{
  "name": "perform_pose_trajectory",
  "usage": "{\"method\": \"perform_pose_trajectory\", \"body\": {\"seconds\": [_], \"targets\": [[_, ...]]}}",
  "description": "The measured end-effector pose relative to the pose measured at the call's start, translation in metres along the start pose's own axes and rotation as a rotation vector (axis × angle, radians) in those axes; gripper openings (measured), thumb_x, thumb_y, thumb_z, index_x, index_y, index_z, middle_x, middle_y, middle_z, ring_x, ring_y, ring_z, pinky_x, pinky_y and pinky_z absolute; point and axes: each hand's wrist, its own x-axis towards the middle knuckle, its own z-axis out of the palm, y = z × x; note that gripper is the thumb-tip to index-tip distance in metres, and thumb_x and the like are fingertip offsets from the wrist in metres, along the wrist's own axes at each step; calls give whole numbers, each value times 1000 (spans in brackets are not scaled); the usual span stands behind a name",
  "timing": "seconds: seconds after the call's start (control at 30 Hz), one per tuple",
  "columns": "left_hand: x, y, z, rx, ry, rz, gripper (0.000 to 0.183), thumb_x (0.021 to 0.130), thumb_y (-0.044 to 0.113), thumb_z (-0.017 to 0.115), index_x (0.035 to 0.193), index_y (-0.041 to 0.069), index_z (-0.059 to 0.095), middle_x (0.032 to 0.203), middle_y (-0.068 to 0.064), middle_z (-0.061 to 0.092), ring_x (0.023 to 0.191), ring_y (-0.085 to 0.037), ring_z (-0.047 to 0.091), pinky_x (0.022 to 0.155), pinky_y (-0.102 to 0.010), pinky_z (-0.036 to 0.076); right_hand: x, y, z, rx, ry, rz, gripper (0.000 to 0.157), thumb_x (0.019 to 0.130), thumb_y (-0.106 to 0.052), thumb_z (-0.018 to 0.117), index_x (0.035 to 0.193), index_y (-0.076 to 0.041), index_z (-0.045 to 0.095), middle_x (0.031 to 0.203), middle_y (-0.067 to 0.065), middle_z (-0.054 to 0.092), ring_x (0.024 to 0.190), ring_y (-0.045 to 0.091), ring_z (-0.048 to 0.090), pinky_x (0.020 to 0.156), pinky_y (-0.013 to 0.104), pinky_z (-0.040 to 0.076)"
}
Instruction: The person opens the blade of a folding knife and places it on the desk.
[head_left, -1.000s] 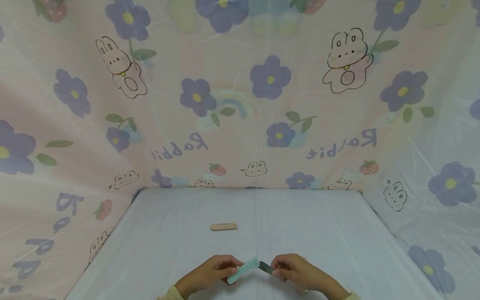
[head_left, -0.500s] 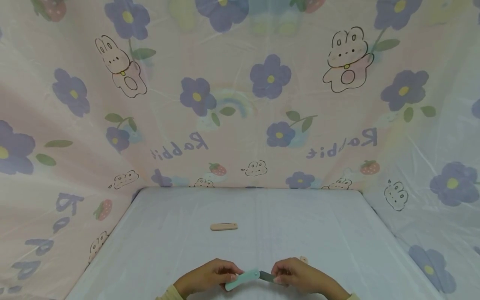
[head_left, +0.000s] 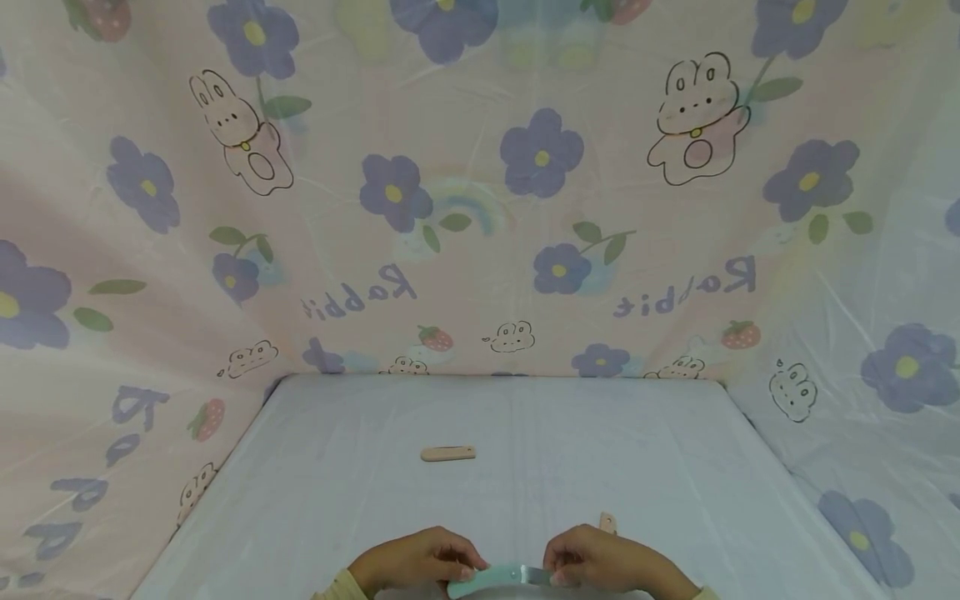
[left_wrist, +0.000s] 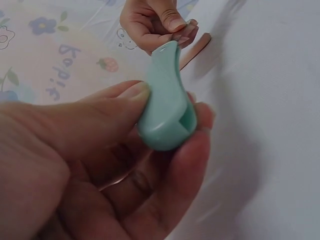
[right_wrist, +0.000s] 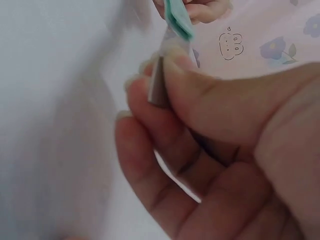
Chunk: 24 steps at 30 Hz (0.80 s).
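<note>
Low in our view, just above the near part of a white table (head_left: 337, 492), two bare hands hold a folding knife opened nearly straight. The left hand (head_left: 420, 557) pinches its mint handle (head_left: 486, 579) between thumb and curled fingers. The right hand (head_left: 596, 557) pinches the grey blade (head_left: 536, 576), thumb against bent forefinger, the blade's end poking out past them in the right wrist view. We cannot tell which edge is sharp.

That grip is the likeliest trouble: should the pinch slip, or the blade turn, we think it could drag across those fingertips. Left fingertips lie beside the handle's slot (left_wrist: 188, 118), so folding the blade now might nip them. Letting go on either side would probably make the knife swing or drop.

Beyond lies a tan piece (head_left: 448, 454); another (head_left: 608, 522) shows partly behind the right hand.
</note>
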Motion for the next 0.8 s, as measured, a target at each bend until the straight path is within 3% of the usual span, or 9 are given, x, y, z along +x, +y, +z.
{"method": "perform_pose_trajectory", "body": {"seconds": [0.47,0.6,0.8], "targets": [[2,3,0,11,-114,-33,26,95,15,52,113,-2,62,94,9,65,71,2,51,59,-13,44,-1,-8,7,-120,-78,-23,8,90,-16,58,90,-13,66,74,-15,56,64,-8,46,56,17,48],[2,3,1,51,-70,-23,26,97,16,49,114,1,62,98,7,65,78,1,55,63,-17,49,0,-6,7,-134,-39,7,6,90,-16,59,89,-14,65,77,-16,57,66,-7,48,57,18,48],[6,2,-2,155,104,-21,25,98,21,48,115,12,64,94,8,63,77,-1,55,66,-22,51,0,-1,-1,-156,70,67,8,92,-21,58,91,-15,64,81,-16,58,71,-4,50,62,19,46]]}}
